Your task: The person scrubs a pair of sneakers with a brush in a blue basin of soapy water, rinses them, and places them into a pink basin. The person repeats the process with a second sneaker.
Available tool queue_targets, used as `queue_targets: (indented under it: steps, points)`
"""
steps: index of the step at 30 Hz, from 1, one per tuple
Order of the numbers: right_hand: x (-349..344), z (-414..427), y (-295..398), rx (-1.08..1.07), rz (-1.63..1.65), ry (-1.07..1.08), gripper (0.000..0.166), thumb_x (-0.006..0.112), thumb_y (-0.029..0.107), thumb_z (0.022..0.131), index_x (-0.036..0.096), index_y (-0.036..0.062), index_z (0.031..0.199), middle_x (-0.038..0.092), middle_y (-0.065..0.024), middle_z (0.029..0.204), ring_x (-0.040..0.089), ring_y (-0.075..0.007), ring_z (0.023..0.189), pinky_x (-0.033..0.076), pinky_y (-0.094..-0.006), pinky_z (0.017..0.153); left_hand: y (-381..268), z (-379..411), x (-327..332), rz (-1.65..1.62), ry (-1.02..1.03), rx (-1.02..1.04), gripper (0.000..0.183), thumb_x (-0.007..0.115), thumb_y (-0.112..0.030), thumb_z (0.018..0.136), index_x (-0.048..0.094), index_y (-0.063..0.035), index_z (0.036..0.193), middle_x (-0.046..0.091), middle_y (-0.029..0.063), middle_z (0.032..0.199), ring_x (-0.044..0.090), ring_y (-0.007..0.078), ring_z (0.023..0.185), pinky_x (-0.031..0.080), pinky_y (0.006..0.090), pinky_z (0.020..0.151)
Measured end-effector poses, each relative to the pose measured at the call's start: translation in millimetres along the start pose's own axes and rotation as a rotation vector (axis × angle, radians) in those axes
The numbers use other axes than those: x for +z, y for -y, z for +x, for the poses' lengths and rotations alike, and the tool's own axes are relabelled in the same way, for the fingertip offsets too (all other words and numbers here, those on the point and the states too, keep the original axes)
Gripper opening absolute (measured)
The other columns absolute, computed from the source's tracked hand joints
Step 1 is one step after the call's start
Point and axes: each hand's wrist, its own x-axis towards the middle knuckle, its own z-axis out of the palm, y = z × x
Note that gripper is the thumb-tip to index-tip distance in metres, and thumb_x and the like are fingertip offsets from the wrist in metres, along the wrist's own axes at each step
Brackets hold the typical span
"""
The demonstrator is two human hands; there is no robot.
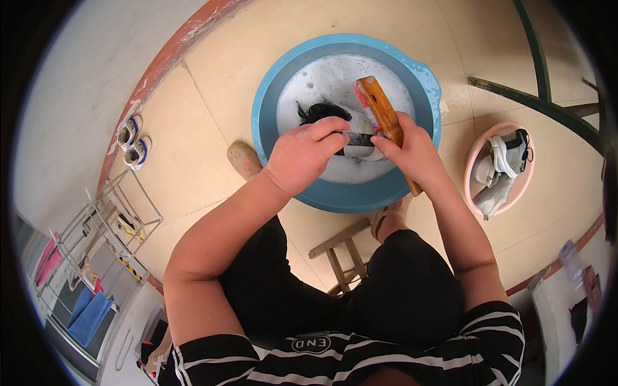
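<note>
A blue plastic basin [273,87] full of sudsy water [318,75] stands on the floor before me. Over the suds, my left hand [309,149] grips a wet black-and-white shoe [361,141]; its fingers hide part of it. Laces or straps show on the shoe's black part beyond my knuckles. My right hand [414,150] is closed around a wooden scrubbing brush [384,108] with pink and white bristles. The brush slants over the basin's right side, its bristles turned left towards the shoe. Whether the bristles touch the shoe is hard to tell.
To the right, a pink basin [467,181] holds shoes [502,166]. Dark green metal legs [536,53] stand beyond it. A pair of sneakers [136,152] and a metal rack [130,202] are at the left wall. A wooden stool [340,241] lies between my legs.
</note>
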Motion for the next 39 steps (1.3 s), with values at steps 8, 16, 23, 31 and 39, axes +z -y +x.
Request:
queue_targets:
  steps: [8, 16, 23, 31, 39]
  points:
    - [23.9, -3.8, -24.8, 0.094, 0.277, -0.237, 0.050, 0.065, 0.030, 0.090, 0.048, 0.0000, 0.125, 0.068, -0.0185, 0.092, 0.067, -0.0294, 0.080, 0.051, -0.0363, 0.072, -0.9, 21.9, 6.3, -0.815, 0.059, -0.706, 0.020, 0.060, 0.005, 0.084, 0.062, -0.0054, 0.101, 0.059, 0.0038, 0.106, 0.063, 0.0136, 0.089, 0.051, 0.0286, 0.081]
    - [22.6, 18.1, -13.6, -0.220, 0.209, -0.207, 0.045, 0.067, 0.025, 0.089, 0.048, 0.0055, 0.125, 0.068, -0.0126, 0.092, 0.066, -0.0270, 0.081, 0.051, -0.0344, 0.073, -12.0, 37.8, -21.3, -1.246, -0.052, -1.277, 0.043, 0.073, -0.030, 0.085, 0.055, -0.0047, 0.115, 0.064, 0.0080, 0.104, 0.060, 0.0144, 0.093, 0.048, 0.0331, 0.088]
    - [25.4, 23.3, 10.7, -0.227, 0.219, -0.173, 0.064, 0.061, 0.037, 0.092, 0.038, 0.0051, 0.142, 0.067, -0.0200, 0.102, 0.066, -0.0326, 0.092, 0.051, -0.0371, 0.080, 4.8, 15.7, 8.2, -1.460, 0.031, -1.315, 0.099, 0.078, -0.041, 0.079, 0.018, 0.0034, 0.143, 0.040, 0.0155, 0.141, 0.041, 0.0229, 0.130, 0.026, 0.0399, 0.111]
    - [17.2, 39.4, -34.5, 0.143, -0.158, -0.079, 0.067, 0.046, 0.042, 0.098, 0.021, 0.0126, 0.153, 0.063, -0.0294, 0.110, 0.062, -0.0407, 0.103, 0.050, -0.0428, 0.087, -12.9, 30.2, 7.6, -1.641, -0.343, -1.308, 0.049, 0.060, -0.027, 0.096, 0.045, 0.0012, 0.133, 0.057, 0.0127, 0.128, 0.056, 0.0237, 0.117, 0.045, 0.0374, 0.104]
    - [40.5, 52.5, -55.6, 0.082, -0.216, -0.039, 0.051, 0.048, 0.029, 0.098, 0.037, 0.0258, 0.148, 0.065, -0.0179, 0.098, 0.063, -0.0347, 0.091, 0.051, -0.0417, 0.084, -8.6, 35.8, -13.9, -1.703, -0.458, -1.296, 0.048, 0.051, -0.032, 0.100, 0.045, -0.0001, 0.135, 0.054, 0.0139, 0.132, 0.052, 0.0262, 0.123, 0.041, 0.0395, 0.108]
